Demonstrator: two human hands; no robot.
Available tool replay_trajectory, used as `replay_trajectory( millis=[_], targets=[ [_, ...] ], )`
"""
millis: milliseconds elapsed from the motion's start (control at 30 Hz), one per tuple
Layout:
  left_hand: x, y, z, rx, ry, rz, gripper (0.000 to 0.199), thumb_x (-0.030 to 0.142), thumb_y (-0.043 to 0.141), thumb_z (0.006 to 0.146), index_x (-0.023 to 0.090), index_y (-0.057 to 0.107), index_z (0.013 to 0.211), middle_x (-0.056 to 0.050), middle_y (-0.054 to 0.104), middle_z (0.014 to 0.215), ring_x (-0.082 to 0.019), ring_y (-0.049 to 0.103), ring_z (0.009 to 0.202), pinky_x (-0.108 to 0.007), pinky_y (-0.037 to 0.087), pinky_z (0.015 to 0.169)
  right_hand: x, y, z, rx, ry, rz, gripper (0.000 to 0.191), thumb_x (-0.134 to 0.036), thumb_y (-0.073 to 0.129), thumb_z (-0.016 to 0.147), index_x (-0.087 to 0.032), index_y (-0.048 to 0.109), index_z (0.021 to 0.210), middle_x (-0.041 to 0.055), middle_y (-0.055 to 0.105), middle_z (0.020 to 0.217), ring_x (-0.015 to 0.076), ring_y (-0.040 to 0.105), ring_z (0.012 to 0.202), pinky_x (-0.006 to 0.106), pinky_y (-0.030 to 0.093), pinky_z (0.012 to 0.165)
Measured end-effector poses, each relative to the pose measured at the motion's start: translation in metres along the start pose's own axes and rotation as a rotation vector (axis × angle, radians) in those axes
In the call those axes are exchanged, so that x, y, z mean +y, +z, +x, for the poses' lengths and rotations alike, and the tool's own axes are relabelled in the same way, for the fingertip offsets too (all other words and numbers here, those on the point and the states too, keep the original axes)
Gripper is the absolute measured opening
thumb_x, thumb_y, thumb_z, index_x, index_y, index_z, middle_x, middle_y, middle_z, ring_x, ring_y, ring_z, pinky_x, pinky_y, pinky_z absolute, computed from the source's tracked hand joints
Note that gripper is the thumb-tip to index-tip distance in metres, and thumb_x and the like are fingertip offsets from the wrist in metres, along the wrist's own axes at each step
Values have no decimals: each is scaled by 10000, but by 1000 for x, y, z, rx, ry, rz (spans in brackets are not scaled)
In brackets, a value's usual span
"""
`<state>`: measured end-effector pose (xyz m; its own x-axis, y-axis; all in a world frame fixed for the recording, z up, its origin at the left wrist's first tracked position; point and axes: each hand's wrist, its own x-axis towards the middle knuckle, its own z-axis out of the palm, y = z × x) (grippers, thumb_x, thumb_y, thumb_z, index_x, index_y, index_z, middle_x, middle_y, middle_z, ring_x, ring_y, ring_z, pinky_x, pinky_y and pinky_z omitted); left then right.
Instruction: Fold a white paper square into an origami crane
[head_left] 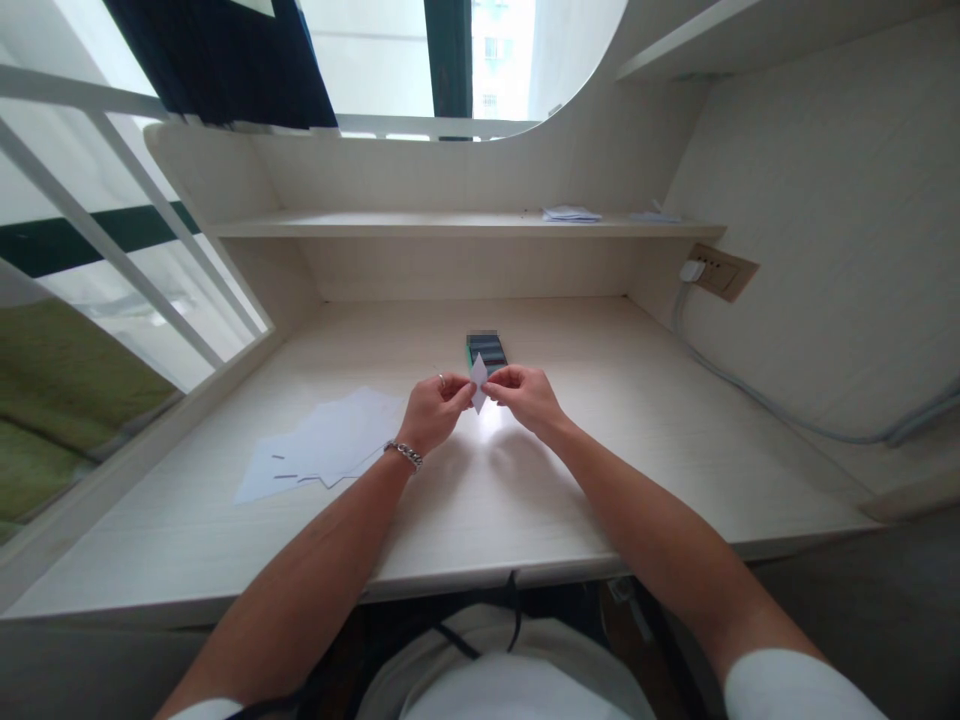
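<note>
A small white folded paper [478, 372], shaped like a narrow diamond, is held upright above the desk. My left hand [435, 408], with a ring and a chain bracelet, pinches its left side. From the other side, my right hand [526, 393] grips the paper's right edge between thumb and fingers. Just behind the paper lies a phone [487, 348] with a lit dark screen and a green edge, partly hidden by the paper and fingers. Several loose white sheets [330, 435] lie overlapping to the left of my left hand.
The pale wooden desk [637, 460] has a low shelf [450, 228] at its back, bearing folded papers [571, 214]. A wall socket [724, 271] on the right holds a plug, whose grey cable [780, 408] runs along the wall. White railings [135, 270] stand at left.
</note>
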<state>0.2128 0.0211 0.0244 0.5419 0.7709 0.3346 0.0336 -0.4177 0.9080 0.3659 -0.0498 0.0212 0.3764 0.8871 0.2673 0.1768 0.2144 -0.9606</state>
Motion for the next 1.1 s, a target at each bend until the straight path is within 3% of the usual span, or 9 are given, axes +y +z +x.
replay_trajectory(
  millis=[433,700,1100],
  targets=[
    [2,-1,-4,-21,82,158,278,419,667,797,158,746,851,-80,763,797,-192,704,707,-264,526,627,-2,3,-2,-34,57,76,220,-293,756,626,-137,677,759,36,686,681,136,627,609,251,499,555],
    [-4,-1,-4,133,66,75,266,410,760,717,166,720,815,-71,751,768,-187,701,686,-287,547,654,4,8,-2,23,-18,-5,177,-281,716,676,-145,684,784,43,701,695,157,655,601,292,560,590],
    [-3,-2,-2,136,40,119,265,404,762,711,158,722,800,-79,749,761,-193,699,685,-296,534,648,7,8,-3,38,-80,-144,193,-322,722,732,-155,702,826,59,728,760,176,681,679,309,561,665]
  ],
)
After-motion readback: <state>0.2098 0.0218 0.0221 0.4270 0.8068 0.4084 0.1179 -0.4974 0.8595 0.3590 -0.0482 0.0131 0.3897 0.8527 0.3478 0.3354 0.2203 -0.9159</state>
